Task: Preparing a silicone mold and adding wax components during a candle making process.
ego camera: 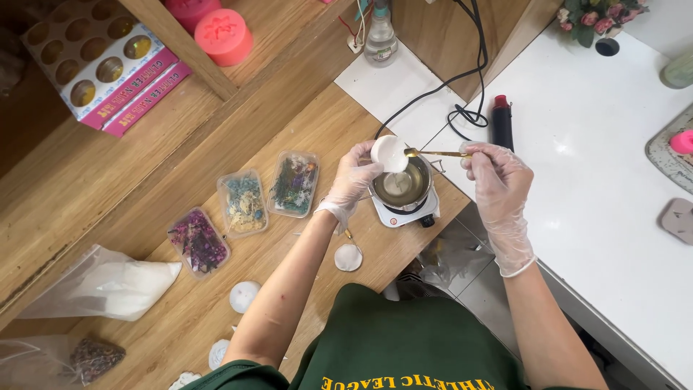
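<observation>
My left hand (354, 177), in a clear glove, holds a round white wax disc (390, 153) above a small metal pot (404, 185). The pot holds pale melted liquid and sits on a small white electric hot plate (404, 213). My gloved right hand (497, 184) grips a thin gold spoon (433, 152) by its handle, and the spoon's bowl touches the edge of the disc. More white discs lie on the wooden table: one (348, 257) just below my left wrist, another (244, 296) further left.
Three clear trays of dried flowers (245, 202) lie on the wooden table (325, 115), with a bag of white flakes (108, 285) at the left. A black cord (462, 72), spray bottle (380, 36), black-and-red tool (502, 123), pink moulds (224, 36) and a white counter (599, 166) surround them.
</observation>
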